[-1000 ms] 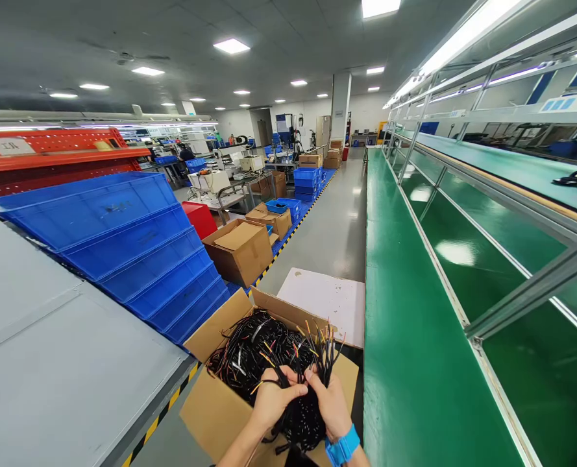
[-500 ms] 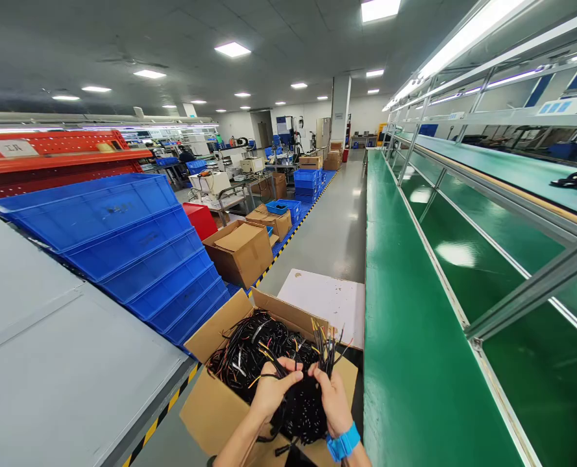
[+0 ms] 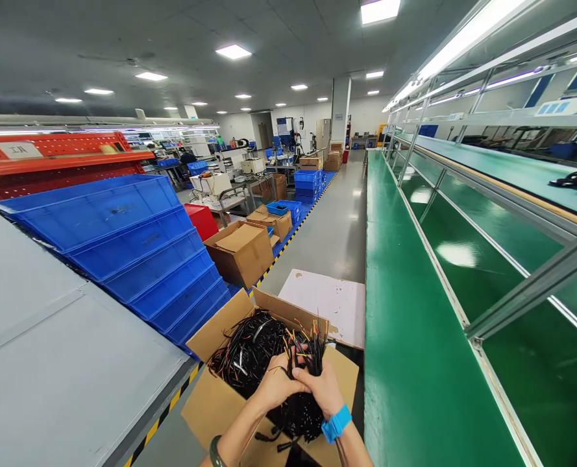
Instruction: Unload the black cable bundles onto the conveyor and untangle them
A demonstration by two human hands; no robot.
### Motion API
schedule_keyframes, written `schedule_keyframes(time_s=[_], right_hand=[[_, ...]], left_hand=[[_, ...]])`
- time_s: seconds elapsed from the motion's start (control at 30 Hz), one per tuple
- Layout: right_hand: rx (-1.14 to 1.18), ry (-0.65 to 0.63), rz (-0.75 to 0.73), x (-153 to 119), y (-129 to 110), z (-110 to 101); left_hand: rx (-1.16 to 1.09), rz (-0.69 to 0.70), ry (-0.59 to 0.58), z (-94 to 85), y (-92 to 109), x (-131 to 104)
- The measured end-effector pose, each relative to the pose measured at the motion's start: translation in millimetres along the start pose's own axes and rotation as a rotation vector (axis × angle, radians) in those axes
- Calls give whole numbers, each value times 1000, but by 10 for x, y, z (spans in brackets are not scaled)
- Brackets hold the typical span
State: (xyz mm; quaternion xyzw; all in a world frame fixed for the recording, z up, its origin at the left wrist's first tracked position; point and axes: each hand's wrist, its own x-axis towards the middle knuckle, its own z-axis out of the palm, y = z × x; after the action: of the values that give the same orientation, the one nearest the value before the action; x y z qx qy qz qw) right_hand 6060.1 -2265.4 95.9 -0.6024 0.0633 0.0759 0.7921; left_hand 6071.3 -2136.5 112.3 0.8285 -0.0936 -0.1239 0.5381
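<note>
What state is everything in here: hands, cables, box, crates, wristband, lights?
Left hand: closed on cables, touching the right hand
Right hand: closed on cables
Held cables: bunched, coloured ends pointing up
Cable pile: heaped in the box
Cardboard box: open, flaps spread
Blue crates: stacked
Blue wristband: worn on right wrist
Ceiling lights: on

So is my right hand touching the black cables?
Touching. The head view shows the right hand wrapped around the black cables, their wire ends sticking up above the grip.
</note>
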Motion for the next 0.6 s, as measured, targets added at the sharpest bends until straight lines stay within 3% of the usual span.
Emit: schedule_keyframes(time_s=[0.13,0.3,0.47,0.6], right_hand=[[6,23,-31,-10,15,27],[-24,119,-65,-2,70,-55],[-64,90,-58,26,98,-75],[-63,5,-46,50,92,-10]], left_hand=[[-89,-3,-20,-35,-18,21],[-297,-109,-132,-132,-92,28],[-103,-110,-90,-179,-34,25],[27,33,-147,-155,154,33]])
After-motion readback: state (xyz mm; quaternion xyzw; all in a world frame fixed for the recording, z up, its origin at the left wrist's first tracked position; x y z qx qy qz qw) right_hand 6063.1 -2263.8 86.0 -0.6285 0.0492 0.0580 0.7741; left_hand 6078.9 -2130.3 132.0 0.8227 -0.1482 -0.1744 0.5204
